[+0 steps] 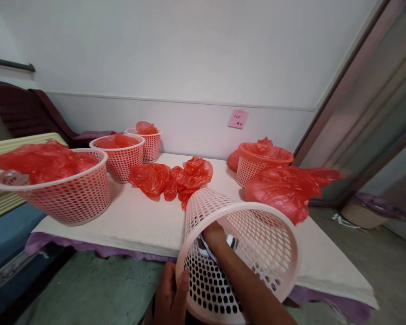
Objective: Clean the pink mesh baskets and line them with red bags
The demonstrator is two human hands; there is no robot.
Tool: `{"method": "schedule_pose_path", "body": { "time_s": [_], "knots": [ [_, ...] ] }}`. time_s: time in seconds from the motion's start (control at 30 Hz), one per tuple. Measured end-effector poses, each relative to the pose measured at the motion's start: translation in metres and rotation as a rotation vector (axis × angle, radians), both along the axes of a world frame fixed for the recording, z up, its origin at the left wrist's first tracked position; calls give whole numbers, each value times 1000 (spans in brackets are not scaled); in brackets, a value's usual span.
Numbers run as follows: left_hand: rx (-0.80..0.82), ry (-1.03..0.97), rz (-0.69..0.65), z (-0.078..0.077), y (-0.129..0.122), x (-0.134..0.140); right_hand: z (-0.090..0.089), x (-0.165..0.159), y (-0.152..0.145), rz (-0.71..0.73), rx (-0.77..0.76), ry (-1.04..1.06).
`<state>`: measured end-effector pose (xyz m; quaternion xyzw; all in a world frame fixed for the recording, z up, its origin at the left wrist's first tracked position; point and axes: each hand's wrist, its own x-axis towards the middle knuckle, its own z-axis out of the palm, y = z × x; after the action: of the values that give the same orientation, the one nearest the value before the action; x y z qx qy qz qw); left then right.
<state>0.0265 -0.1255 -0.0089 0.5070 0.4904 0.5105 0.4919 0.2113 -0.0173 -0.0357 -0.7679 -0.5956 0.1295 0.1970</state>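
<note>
A pale pink perforated plastic wastebasket [270, 246] lies tipped toward me at the table's front edge, its open mouth facing me. My left hand [172, 291] grips the rim at its lower left, thumb over the edge. Deep inside the basket, my right hand [214, 235] is closed on a cloth [205, 249], white with dark patches, pressed against the inner wall. My fingertips there are hidden by the hand itself. Just behind the basket lie crumpled red plastic bags [179, 178].
Red-bag-lined baskets stand at left: a near one [71, 198], a middle one [123, 160] and a far one [151, 146]. Another lined basket [248, 167] stands back right beside a loose red bag [284, 187]. They share a white-covered table [138, 230]. A pink note [238, 119] is on the wall.
</note>
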Motion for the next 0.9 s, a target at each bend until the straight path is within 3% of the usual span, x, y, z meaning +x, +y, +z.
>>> {"method": "schedule_pose_path", "body": {
  "time_s": [0.17, 0.3, 0.37, 0.43, 0.63, 0.77, 0.9],
  "knots": [
    [21, 29, 33, -4, 8, -7, 19, -10, -15, -27, 100, 262],
    [44, -48, 50, -3, 17, -1, 32, -43, -54, 153, 278, 420],
    [58, -80, 53, 1, 21, 3, 33, -56, -71, 246, 329, 368],
    [70, -83, 67, 8, 22, 7, 29, -60, -81, 248, 273, 226],
    [122, -41, 134, 23, 19, 11, 13, -28, -76, 170, 61, -121],
    [197, 30, 133, 20, 22, 9, 14, 4, -69, 81, 51, -30],
    [233, 62, 110, 17, 31, 7, 35, -2, -85, 176, 128, 144]
  ]
}}
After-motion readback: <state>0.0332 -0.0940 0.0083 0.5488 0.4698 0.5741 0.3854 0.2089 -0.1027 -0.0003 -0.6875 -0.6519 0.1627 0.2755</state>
